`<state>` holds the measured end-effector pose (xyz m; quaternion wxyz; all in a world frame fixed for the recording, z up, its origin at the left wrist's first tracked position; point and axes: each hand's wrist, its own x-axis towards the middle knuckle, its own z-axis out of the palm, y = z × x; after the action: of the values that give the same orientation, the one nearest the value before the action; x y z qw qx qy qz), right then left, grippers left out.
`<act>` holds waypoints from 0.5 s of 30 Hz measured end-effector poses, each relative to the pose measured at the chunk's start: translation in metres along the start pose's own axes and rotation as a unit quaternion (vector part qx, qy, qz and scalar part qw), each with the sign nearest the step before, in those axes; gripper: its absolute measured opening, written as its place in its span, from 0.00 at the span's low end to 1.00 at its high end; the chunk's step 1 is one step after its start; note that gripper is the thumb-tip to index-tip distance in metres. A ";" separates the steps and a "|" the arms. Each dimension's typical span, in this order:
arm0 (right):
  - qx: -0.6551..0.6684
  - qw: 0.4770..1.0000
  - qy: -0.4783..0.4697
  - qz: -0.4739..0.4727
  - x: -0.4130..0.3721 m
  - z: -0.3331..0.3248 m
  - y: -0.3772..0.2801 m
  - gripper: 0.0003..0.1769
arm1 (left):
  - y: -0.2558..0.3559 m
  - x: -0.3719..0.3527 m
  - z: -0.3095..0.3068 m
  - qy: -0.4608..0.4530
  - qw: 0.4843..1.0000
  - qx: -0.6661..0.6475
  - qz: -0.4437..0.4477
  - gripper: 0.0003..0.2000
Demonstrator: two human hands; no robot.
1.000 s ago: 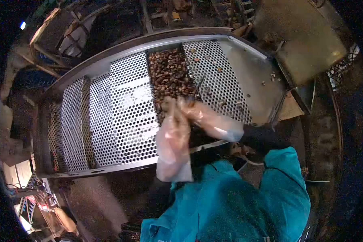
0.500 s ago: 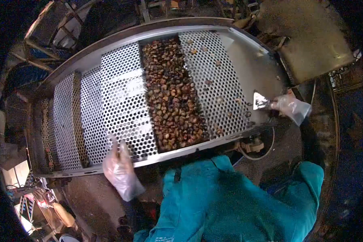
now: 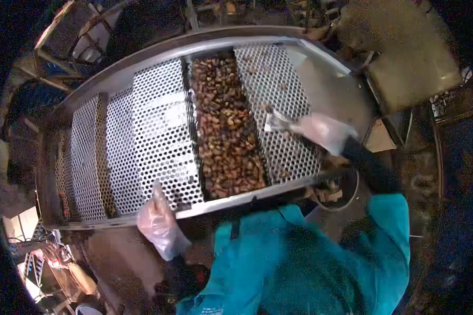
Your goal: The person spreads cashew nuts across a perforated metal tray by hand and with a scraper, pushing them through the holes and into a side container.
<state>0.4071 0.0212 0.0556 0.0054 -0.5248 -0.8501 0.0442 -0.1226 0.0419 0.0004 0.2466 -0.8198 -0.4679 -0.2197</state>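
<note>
My right hand (image 3: 326, 132), in a clear plastic glove, is closed around a flat metal scraper (image 3: 276, 122). The blade is over the right-hand perforated metal panel (image 3: 281, 79), where a few brown pieces lie; blur hides whether it touches. My left hand (image 3: 160, 226), also gloved in clear plastic, is at the machine's near rim with fingers stretched over the bright perforated panel (image 3: 163, 121). It holds nothing that I can see. Between these two panels lies a band of brown nut-like pieces (image 3: 228, 139), blurred now.
More perforated panels (image 3: 84, 152) step down at the machine's left end. A raised metal rim (image 3: 220, 202) runs along the near side, close to my teal clothing. A hose (image 3: 347, 202) loops below the right end. At the upper right stands a flat brownish surface (image 3: 404, 58).
My right hand has swung left and away from me with the scraper, from the smooth right end onto the perforated panel. The left hand stays near the same place, its fingers closer together.
</note>
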 end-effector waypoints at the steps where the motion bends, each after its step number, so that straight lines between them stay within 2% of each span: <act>1: -0.025 0.996 -0.072 0.047 0.011 -0.006 0.002 0.17 | 0.003 -0.001 0.004 0.002 1.000 -0.011 -0.008 0.28; 2: -0.049 0.984 -0.144 0.093 0.019 -0.011 0.007 0.18 | 0.015 0.005 0.005 0.005 1.000 -0.021 -0.013 0.32; 3: -0.074 0.964 -0.214 0.139 0.023 -0.015 0.010 0.19 | 0.033 0.011 -0.003 -0.046 0.999 -0.020 -0.018 0.34; 5: -0.096 0.986 -0.106 0.085 -0.048 0.017 0.052 0.15 | 0.031 -0.007 0.022 0.034 0.999 0.021 -0.018 0.32; 6: -0.111 0.991 -0.051 0.059 -0.084 0.033 0.072 0.14 | 0.028 -0.005 0.011 -0.005 0.998 -0.028 -0.054 0.30; 7: -0.122 0.979 -0.134 0.091 -0.093 0.018 0.074 0.13 | 0.030 -0.002 0.001 -0.043 0.992 -0.077 -0.089 0.29; 8: -0.135 0.959 -0.218 0.118 -0.100 0.003 0.076 0.12 | 0.038 0.003 0.012 -0.019 0.995 -0.049 -0.088 0.26; 9: -0.147 0.958 -0.220 0.109 -0.101 -0.005 0.081 0.14 | 0.046 0.008 0.024 0.005 0.996 -0.022 -0.088 0.25; 11: -0.117 0.987 -0.102 0.036 -0.088 -0.009 0.067 0.16 | 0.040 -0.054 0.096 0.129 0.980 0.148 -0.035 0.31; 12: -0.073 0.997 0.020 -0.029 -0.064 -0.008 0.044 0.18 | 0.056 -0.006 0.050 0.126 0.989 0.067 -0.046 0.13; 13: -0.079 0.996 0.002 -0.032 -0.033 0.012 0.041 0.16 | 0.071 0.044 0.003 0.126 0.990 -0.015 -0.058 0.15; 14: -0.085 0.996 -0.015 -0.036 -0.002 0.031 0.038 0.15 | 0.058 0.032 0.000 0.019 0.966 -0.105 -0.237 0.19; 15: -0.020 0.994 -0.068 0.079 0.008 0.055 0.045 0.14 | 0.042 0.021 -0.002 -0.090 0.891 -0.188 -0.403 0.33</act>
<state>0.4402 0.0450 -0.0029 -0.0664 -0.5861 -0.8051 0.0627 -0.0769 0.0358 0.0063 -0.0653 -0.6082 -0.7280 -0.3094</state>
